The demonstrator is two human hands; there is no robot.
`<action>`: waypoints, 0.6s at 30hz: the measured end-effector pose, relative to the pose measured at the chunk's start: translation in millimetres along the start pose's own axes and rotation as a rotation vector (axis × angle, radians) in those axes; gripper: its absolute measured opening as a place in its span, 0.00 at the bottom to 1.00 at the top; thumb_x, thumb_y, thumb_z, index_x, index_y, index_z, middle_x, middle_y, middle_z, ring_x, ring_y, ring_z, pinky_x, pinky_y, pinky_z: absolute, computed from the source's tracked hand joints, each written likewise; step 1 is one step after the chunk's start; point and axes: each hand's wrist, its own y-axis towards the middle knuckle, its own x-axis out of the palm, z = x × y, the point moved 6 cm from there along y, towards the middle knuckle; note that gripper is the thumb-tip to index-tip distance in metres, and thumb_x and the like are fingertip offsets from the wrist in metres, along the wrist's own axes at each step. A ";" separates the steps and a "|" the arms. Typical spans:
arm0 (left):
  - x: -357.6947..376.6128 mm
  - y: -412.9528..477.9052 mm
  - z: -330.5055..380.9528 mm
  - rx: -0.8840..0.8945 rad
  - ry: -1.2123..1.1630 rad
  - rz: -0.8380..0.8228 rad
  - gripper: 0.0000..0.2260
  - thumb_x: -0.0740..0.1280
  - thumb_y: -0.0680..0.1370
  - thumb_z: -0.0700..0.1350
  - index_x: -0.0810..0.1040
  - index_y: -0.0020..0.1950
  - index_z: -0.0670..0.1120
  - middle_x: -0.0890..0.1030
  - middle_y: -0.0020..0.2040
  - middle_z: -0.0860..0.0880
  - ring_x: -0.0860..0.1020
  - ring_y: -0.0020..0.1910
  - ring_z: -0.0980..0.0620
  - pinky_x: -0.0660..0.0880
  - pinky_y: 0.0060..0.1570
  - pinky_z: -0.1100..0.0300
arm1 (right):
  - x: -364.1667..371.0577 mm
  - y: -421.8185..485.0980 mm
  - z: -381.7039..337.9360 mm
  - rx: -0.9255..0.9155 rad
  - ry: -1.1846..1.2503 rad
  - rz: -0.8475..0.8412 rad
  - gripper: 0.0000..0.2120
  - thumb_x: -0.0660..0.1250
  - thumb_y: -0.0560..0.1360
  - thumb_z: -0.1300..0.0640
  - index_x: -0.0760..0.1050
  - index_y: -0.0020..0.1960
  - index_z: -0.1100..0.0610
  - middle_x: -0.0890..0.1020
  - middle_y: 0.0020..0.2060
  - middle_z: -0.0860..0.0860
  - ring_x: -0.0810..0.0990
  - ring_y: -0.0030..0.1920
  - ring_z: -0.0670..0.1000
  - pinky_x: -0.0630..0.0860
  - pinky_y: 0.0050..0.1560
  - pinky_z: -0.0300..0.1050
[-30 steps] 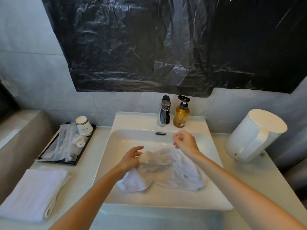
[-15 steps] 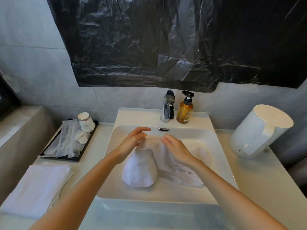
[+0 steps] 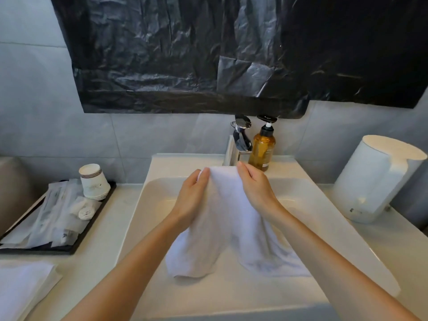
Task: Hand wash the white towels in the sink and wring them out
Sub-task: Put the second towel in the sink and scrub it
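**Both hands hold the white towel up over the sink**

The white towel is thick, slightly fluffy terry cloth. It hangs in two lobes from a fold at the top, and its lower ends lie on the smooth, glossy floor of the sink. The left hand and the right hand each grip this fold, close together, with fingers curled over the cloth. Most fingertips are hidden behind it.

The fold partly covers the foot of the chrome faucet. Just beside the faucet stands an amber soap bottle with a black pump; its label is too small to read. A crinkled black plastic sheet covers the wall above.

On the pale surface at left, a black tray carries a paper cup and wrapped packets of unclear content. A folded towel is cut off at the corner. A matte white jug stands at right.
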 end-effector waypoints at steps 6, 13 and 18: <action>19.0 17.9 -12.1 0.062 -0.054 0.180 0.20 0.54 0.84 0.51 0.76 0.44 0.40 0.81 0.43 0.47 0.78 0.45 0.48 0.74 0.48 0.52 | 44.0 -12.3 2.9 -0.073 -0.075 0.033 0.20 0.56 0.82 0.48 0.76 0.43 0.61 0.79 0.36 0.51 0.74 0.37 0.46 0.70 0.41 0.41; 32.4 2.3 -5.9 0.161 0.026 0.174 0.19 0.51 0.84 0.51 0.79 0.45 0.47 0.83 0.49 0.45 0.80 0.52 0.47 0.76 0.55 0.51 | 40.1 -5.1 11.0 -0.073 -0.022 0.168 0.19 0.54 0.83 0.52 0.75 0.38 0.56 0.77 0.34 0.51 0.75 0.38 0.49 0.69 0.40 0.43; 31.2 0.3 -1.8 0.107 -0.051 0.219 0.20 0.52 0.84 0.53 0.79 0.50 0.45 0.82 0.51 0.44 0.80 0.53 0.46 0.76 0.56 0.51 | 38.7 -8.7 10.1 -0.037 0.115 0.144 0.20 0.57 0.81 0.55 0.67 0.30 0.52 0.71 0.26 0.46 0.69 0.33 0.47 0.65 0.38 0.44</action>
